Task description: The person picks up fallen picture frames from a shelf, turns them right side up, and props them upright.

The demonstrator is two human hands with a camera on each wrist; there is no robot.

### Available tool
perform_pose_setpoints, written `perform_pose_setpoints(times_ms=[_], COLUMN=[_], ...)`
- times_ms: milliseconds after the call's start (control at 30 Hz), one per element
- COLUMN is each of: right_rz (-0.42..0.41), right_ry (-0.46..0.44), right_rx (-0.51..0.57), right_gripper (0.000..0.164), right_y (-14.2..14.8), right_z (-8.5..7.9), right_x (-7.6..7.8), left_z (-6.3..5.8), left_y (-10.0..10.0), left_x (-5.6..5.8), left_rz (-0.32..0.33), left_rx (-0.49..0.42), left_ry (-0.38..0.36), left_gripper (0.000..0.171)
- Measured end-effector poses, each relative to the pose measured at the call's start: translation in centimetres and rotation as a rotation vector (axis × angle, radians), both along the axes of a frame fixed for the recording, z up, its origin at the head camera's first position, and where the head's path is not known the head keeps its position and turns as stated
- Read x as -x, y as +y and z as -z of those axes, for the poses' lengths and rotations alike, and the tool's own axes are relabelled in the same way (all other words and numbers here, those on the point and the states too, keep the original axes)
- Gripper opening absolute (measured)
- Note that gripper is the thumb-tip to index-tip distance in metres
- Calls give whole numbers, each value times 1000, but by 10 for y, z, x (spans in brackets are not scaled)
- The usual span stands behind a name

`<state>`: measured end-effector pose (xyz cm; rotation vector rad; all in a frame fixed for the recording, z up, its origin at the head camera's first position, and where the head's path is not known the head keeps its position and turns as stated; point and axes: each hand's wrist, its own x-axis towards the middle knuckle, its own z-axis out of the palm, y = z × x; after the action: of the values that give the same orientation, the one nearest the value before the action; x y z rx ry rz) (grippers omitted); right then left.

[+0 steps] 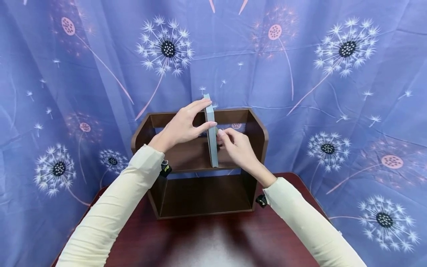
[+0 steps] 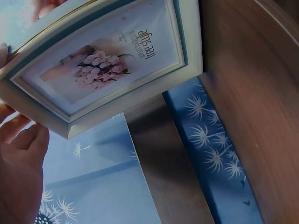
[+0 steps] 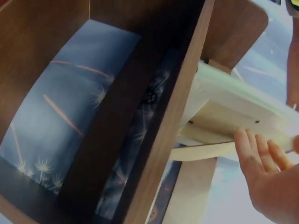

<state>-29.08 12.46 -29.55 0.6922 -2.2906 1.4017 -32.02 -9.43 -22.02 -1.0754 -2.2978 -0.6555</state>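
A picture frame (image 2: pixel 60 122) with a pale border, blue-green trim and a flower print stands upright, edge-on in the head view, on the upper shelf of a brown wooden rack (image 1: pixel 207 214). My left hand (image 1: pixel 181 124) grips its upper part, fingers over the top and thumb on the near edge. On the frame's back side, my right hand (image 1: pixel 238 146) holds the fold-out stand (image 3: pixel 201 152) with curled fingers and thumb. The right wrist view shows that stand swung away from the backing (image 3: pixel 229 121), fingertips right at it.
The rack rests on a dark red table (image 1: pixel 213 244), with side panels (image 1: pixel 258 137) on both sides and a lower shelf (image 1: pixel 205 196) below. A blue curtain (image 1: pixel 227 74) with dandelion prints hangs behind and around the table.
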Motion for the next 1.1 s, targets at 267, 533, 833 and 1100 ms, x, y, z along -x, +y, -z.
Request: perform_pose_setpoints(times_ms=[267, 533, 833, 1100], right_rz=[162, 251, 347, 388], right_ry=[87, 103, 157, 200], right_rx=[-147, -215, -262, -299], right_gripper=[21, 21, 15, 15], right_y=[-4, -16, -13, -7], right_z=[14, 23, 24, 24], right_x=[25, 43, 43, 40], left_z=[7, 14, 11, 8], left_y=[-1, 2, 12, 23], left_x=[-1, 0, 2, 5], left_rz=[-6, 5, 14, 33], left_rx=[4, -25, -16, 8], left_ry=[53, 72, 89, 102], left_gripper=[70, 69, 69, 66])
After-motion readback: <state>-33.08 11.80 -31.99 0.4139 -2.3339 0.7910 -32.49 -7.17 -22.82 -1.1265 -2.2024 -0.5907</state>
